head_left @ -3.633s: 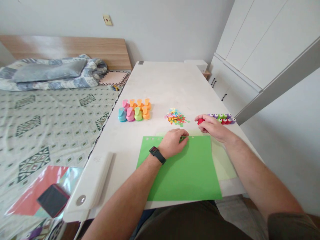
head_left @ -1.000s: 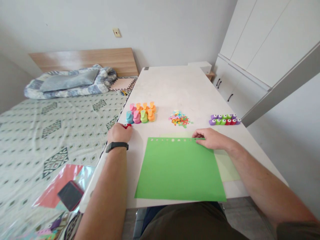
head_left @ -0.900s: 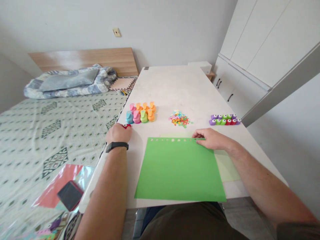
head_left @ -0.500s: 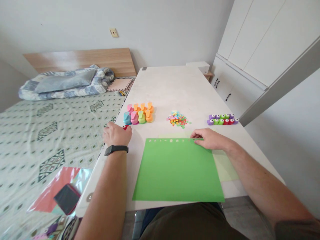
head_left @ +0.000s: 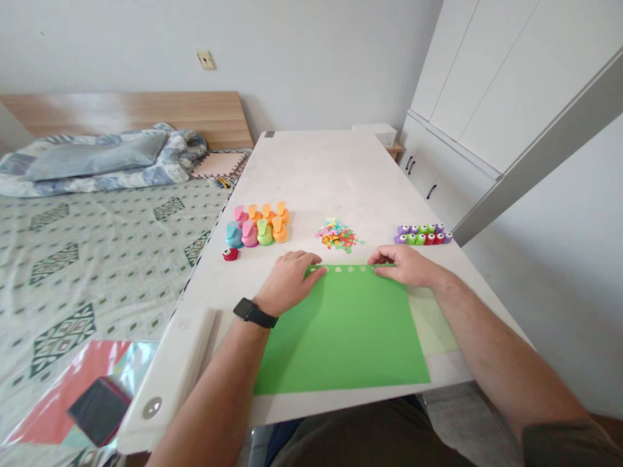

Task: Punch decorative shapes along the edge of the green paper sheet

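On the green paper sheet (head_left: 343, 337), left hand (head_left: 291, 282) lies flat, right hand (head_left: 405, 266) curled.

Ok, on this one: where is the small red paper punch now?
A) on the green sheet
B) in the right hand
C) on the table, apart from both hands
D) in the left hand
C: the small red paper punch sits on the white table apart from the left hand, which rests on the green sheet.

The left hand (head_left: 292, 282) and right hand (head_left: 406, 267) lie palm-down, near each other, turned inward.
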The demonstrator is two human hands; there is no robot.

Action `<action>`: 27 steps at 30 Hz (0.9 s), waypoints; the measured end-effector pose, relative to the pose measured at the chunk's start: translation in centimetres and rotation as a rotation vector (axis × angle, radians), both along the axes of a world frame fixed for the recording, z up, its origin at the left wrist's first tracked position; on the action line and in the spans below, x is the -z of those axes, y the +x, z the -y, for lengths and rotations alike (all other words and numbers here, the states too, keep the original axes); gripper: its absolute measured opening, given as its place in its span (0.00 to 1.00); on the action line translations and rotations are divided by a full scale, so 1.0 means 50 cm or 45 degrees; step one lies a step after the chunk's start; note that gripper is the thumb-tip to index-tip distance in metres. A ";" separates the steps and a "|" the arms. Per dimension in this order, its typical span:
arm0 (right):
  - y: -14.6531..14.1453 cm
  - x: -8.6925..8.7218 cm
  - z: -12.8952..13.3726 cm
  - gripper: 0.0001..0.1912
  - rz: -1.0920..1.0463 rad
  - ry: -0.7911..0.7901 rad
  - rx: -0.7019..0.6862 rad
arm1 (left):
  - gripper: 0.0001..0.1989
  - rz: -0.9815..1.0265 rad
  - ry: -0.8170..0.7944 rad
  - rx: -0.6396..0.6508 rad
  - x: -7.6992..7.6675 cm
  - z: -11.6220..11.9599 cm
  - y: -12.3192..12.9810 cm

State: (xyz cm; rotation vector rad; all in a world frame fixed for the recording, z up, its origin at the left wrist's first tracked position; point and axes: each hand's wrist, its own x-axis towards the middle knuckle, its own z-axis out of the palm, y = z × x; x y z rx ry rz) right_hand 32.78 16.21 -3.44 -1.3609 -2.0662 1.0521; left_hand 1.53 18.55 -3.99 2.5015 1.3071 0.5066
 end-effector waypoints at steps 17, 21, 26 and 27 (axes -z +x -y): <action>0.187 0.023 -0.134 0.17 0.889 0.454 0.653 | 0.12 0.007 -0.045 0.071 0.021 0.011 -0.013; 0.179 0.023 -0.161 0.12 0.953 0.433 0.577 | 0.12 -0.002 -0.048 0.078 0.024 0.013 -0.015; 0.152 -0.003 -0.164 0.08 0.886 0.558 0.546 | 0.12 -0.001 -0.048 0.070 0.025 0.013 -0.017; 0.142 -0.014 -0.156 0.08 0.835 0.611 0.568 | 0.11 -0.001 -0.046 0.068 0.025 0.013 -0.018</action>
